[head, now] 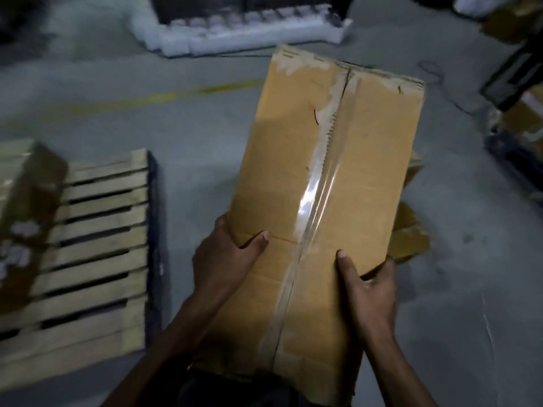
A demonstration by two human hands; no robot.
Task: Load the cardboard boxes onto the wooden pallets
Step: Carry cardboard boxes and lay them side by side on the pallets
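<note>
Holding the long cardboard box [323,183] lengthways in front of you, you have it pointing away toward 12 o'clock, its near end against your body. Your left hand [226,257] grips the left edge, thumb flat on top and fingers curled under; your right hand [367,286] grips the right edge the same way. Both sit on the near half, so the far end overhangs and will likely want to dip. It looks stiff enough to keep its shape, but the need for two hands suggests some weight. The clear tape [316,195] along the centre seam is glossy and probably slick, so keep your thumbs on bare cardboard. The far flaps look scuffed and torn; don't lift by them. The wooden pallet [97,239] lies at 9 o'clock, with another box [26,218] on its far-left part and bare slats nearest you.
</note>
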